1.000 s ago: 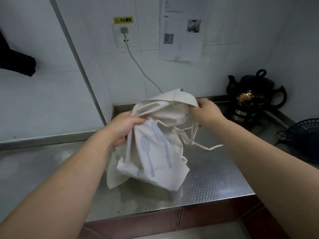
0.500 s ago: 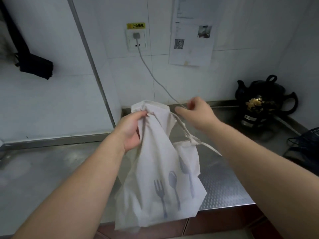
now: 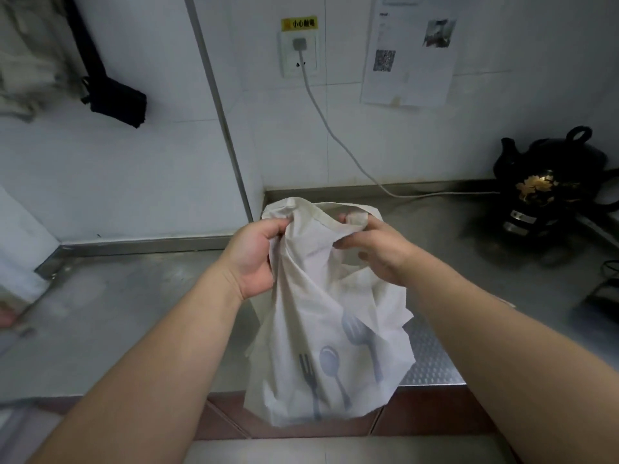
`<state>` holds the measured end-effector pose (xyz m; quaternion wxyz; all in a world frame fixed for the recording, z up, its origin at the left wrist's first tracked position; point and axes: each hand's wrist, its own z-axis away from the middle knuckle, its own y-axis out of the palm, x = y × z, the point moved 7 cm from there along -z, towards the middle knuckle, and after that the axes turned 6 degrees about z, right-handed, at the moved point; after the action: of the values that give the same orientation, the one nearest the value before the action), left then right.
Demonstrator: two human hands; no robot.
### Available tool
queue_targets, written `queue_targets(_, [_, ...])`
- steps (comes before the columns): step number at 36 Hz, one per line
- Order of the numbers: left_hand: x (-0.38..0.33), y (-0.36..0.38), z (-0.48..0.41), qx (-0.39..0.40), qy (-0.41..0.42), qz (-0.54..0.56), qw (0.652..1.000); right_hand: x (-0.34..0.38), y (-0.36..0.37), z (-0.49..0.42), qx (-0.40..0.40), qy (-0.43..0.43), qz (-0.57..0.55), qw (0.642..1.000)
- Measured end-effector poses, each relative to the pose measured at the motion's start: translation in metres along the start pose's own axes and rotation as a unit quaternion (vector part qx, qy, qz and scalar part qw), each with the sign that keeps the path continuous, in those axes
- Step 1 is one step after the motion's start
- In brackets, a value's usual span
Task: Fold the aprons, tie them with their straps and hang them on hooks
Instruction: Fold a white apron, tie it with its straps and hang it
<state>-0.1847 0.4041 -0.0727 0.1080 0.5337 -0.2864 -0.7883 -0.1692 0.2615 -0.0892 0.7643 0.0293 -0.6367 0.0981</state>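
Steel desk (image 3: 134, 313) runs left to right under me. The apron (image 3: 318, 313), white with a fork-and-spoon print, is held up over the desk's near edge. It is bunched at the top and its bottom hangs below that edge.

Left hand (image 3: 254, 256) grips the top-left bunch, fingers curled round the cloth. Right hand (image 3: 378, 252) pinches the top-right hem between thumb and fingers. Not folded yet; I'd say I'm only finding the edges.

Risks:
- The cloth is crumpled, so a fold made in the air would likely come out crooked. Better to spread it flat on the desk first.
- If either grip slackens, the hanging part could pull the whole apron off the near edge.
- The straps are hidden in the bunch, so I can't see them, and they may knot or trail.
- A black pot (image 3: 549, 182) sits far right, with a cable (image 3: 335, 139) running to it along the far side. Swinging the cloth right could snag either.
- The desk looks smeared at near left and might dirty the fabric.
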Motion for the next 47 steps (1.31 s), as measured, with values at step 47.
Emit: queue_targets(47, [0.208,-0.024,0.267,-0.243,-0.014,-0.171,0.955,-0.111,-0.023,0.265,0.0,0.018,0.388,0.922])
